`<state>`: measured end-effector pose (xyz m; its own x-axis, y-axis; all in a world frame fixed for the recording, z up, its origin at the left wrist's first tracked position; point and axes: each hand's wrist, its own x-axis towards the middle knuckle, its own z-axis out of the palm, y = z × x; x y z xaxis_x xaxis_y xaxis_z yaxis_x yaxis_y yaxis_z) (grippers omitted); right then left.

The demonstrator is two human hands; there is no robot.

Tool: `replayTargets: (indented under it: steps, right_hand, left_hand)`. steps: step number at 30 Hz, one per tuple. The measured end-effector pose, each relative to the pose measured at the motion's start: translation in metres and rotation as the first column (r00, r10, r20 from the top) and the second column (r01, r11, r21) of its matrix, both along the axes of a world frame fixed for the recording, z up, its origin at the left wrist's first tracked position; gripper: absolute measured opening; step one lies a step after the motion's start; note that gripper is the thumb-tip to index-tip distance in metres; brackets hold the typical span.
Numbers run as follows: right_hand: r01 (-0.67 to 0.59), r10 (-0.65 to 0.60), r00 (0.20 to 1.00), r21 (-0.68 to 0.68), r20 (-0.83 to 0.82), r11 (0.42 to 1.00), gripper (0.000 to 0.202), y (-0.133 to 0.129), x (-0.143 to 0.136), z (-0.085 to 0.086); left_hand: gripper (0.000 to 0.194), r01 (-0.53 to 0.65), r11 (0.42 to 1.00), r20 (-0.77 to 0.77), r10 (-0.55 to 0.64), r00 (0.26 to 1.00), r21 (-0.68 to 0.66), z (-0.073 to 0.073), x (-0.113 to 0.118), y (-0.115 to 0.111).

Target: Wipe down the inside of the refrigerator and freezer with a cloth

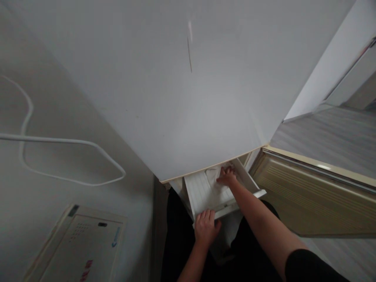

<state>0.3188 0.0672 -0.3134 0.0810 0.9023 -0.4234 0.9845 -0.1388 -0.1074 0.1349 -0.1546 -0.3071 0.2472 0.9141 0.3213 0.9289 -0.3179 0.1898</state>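
Note:
A white drawer [195, 192] is pulled out below the white cabinet-like body in front of me. My left hand [205, 227] has its fingers curled over the drawer's front edge, near the left corner. My right hand [227, 176] reaches inside, toward the back right of the drawer. Its fingers are bent and press on a thin white cloth [212, 177] lying on the drawer's ribbed floor. Part of the cloth is hidden under the palm, and its edges blend with the drawer.
A yellowish door [311, 188] stands swung out on the right, low over the grey wood-look floor [331, 137]. The large white surface [190, 105] fills the upper middle. On the left wall hang a white cable [73, 141] and a pale box [85, 243].

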Motion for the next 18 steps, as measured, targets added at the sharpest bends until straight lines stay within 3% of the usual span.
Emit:
replayTargets:
  steps: [3,5,7,10,12,14,18]
  right_hand:
    - [-0.104,0.101,0.994,-0.056,-0.038,0.993,0.107,-0.012,-0.051,0.003]
    - [-0.324,0.317,0.944,-0.069,-0.097,0.944,0.104,-0.026,-0.093,0.004]
    - [-0.461,0.450,0.881,-0.049,-0.146,0.886,0.103,-0.040,-0.132,0.002]
    - [-0.536,0.522,0.836,-0.052,-0.170,0.843,0.102,-0.051,-0.158,-0.002]
    - [-0.574,0.558,0.806,-0.031,-0.196,0.819,0.106,-0.048,-0.147,-0.004]
    - [-0.589,0.572,0.789,-0.012,-0.224,0.808,0.114,-0.038,-0.116,-0.003]
    - [-0.414,0.400,0.900,-0.055,-0.175,0.908,0.122,-0.018,-0.031,0.000]
  left_hand:
    - [0.018,0.012,1.000,-0.007,-0.012,1.000,-0.006,0.000,0.000,0.001]
    - [0.021,0.017,1.000,-0.010,-0.017,1.000,-0.014,-0.001,-0.001,0.001]
    - [0.022,0.019,0.999,-0.017,-0.019,1.000,-0.034,-0.001,-0.003,0.001]
    - [0.023,0.029,0.998,-0.027,-0.030,0.999,-0.061,0.001,-0.005,0.001]
    - [0.023,0.034,0.998,-0.031,-0.036,0.999,-0.059,0.003,-0.006,0.000]
    - [0.022,0.039,0.998,-0.039,-0.041,0.998,-0.044,0.005,-0.005,0.000]
    - [0.021,0.042,0.999,-0.038,-0.042,0.998,0.001,0.005,-0.004,0.001]
